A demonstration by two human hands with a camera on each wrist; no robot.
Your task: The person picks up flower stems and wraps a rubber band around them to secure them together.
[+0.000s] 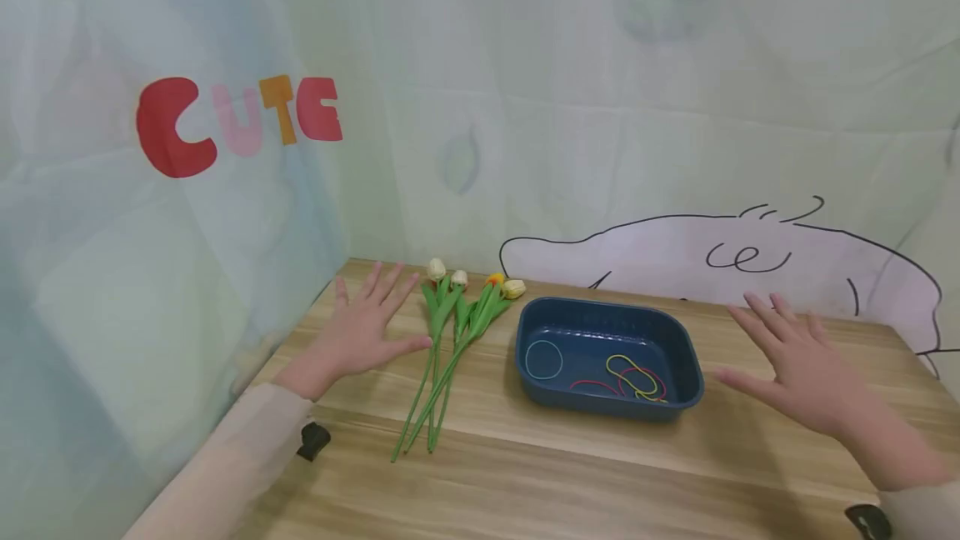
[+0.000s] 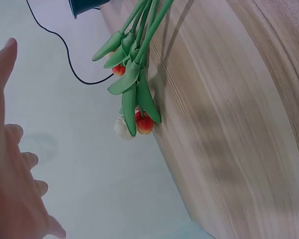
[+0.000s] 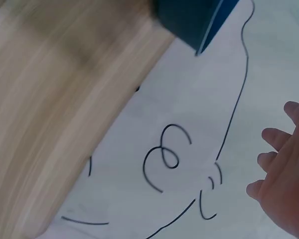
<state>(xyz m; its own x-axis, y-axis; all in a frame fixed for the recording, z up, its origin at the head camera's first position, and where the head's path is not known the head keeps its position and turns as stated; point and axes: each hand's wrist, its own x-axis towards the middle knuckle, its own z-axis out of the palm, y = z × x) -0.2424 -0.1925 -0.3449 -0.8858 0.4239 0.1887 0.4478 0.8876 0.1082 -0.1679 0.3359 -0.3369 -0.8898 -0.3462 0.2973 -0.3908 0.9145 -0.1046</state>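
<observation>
My left hand (image 1: 365, 330) is spread over the table's left side, fingers straight and holding nothing. Just to its right lie several artificial tulips (image 1: 450, 348) with green stems crossing and white, yellow and orange heads toward the back. In the left wrist view the tulips (image 2: 134, 74) are apart from the hand (image 2: 12, 164). A dark blue tray (image 1: 607, 411) stands right of the flowers. Inside it are a pale green rubber band (image 1: 527, 350), a yellow rubber band (image 1: 609, 363) and red rubber bands (image 1: 592, 383). Right of the tray, my right hand (image 1: 798, 365) is spread with nothing in it.
The wooden table (image 1: 525, 473) meets fabric walls at the left and back. Coloured letters (image 1: 176, 132) are on the left wall. A line-drawn pale figure (image 1: 675, 248) covers the lower back wall, behind the tray.
</observation>
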